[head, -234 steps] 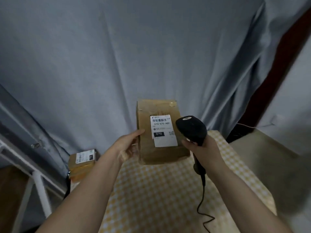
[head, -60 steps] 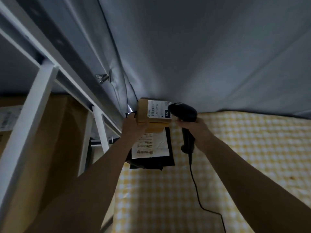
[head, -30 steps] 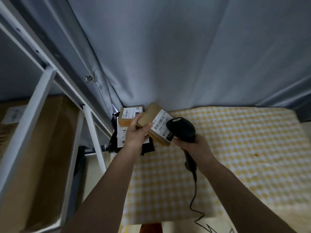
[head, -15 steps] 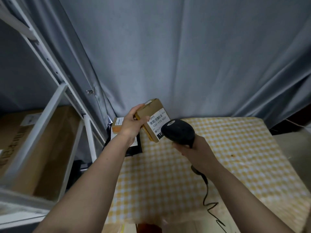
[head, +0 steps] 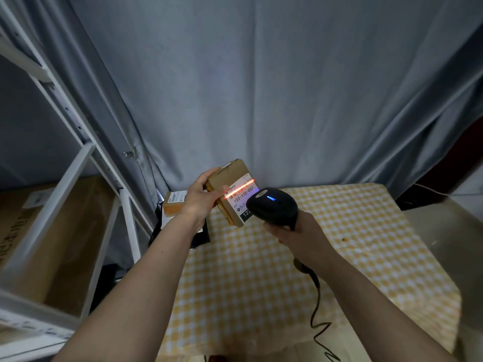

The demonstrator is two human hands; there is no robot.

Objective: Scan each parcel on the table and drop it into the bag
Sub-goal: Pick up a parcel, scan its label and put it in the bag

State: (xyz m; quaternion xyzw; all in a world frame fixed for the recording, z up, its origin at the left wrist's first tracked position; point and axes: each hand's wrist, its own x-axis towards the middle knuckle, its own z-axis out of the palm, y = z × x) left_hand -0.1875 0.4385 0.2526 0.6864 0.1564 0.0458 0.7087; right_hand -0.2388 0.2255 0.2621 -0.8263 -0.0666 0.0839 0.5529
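Left hand [head: 200, 198] up over the far left corner of the table, fingers and thumb curled round a small brown cardboard parcel [head: 230, 190], lifted clear of the yellow-and-white checked tablecloth [head: 261, 270] and tilted, label side turned toward the right. White shipping label [head: 241, 198] on that face, reading 122-122-007, with a bright orange-red scan line [head: 239, 188] lying straight across its barcode and spilling onto the thumb. Right hand [head: 295, 231] just beside, wrapped firmly round the grip of a black handheld barcode scanner [head: 271, 207], head aimed at the label, nearly touching the parcel's lower corner, a small blue light [head: 271, 198] glowing on top. Black coiled cable [head: 317, 307] trailing from the scanner's handle down past the near edge of the table. Behind the left wrist, at the far left corner, a second small orange-brown cardboard parcel [head: 173, 206] with its own white label, sitting on top of a flat black plastic mailer [head: 198, 237], which reaches over the left edge of the table. Most of that mailer hidden by the forearm. Grey-blue draped curtain [head: 261, 87] hanging right behind the table's far edge. Off the left edge, a white metal shelf frame [head: 78, 163], and inside it a large brown cardboard carton [head: 60, 239]. No telling from here where the bag is.
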